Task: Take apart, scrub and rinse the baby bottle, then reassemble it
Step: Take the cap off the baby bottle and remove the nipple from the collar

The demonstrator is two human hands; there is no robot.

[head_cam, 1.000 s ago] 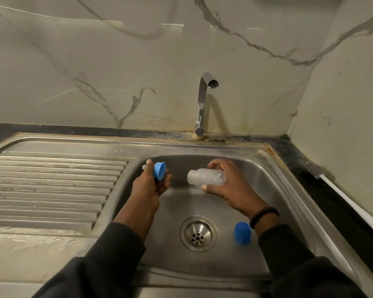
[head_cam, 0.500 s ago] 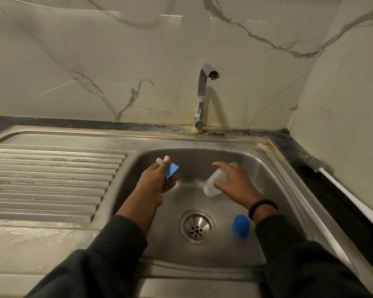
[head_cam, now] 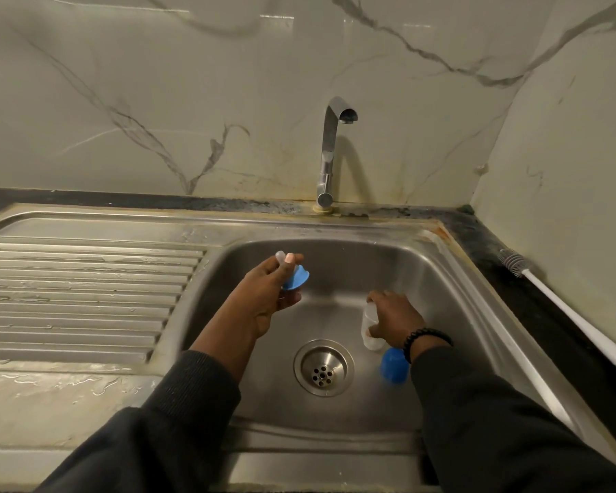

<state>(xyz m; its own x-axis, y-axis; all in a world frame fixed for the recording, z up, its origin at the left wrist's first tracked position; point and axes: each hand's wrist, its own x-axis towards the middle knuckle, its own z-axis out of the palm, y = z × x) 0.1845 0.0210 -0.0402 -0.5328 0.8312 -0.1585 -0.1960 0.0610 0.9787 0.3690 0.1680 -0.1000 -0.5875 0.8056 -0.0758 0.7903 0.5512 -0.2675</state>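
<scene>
Your left hand [head_cam: 264, 297] pinches the blue collar w/ teat [head_cam: 294, 277] over the sink [head_cam: 441, 279] basin. Your right hand [head_cam: 393, 320] grips the clear bottle body [head_cam: 368, 329], upright on the basin floor, just beside the blue cap [head_cam: 392, 368], near the drain [head_cam: 323, 367].

Left hand [head_cam: 264, 297] holds blue collar [head_cam: 296, 279]; right hand [head_cam: 393, 320] grips bottle [head_cam: 368, 327] in sink [head_cam: 441, 279].
</scene>
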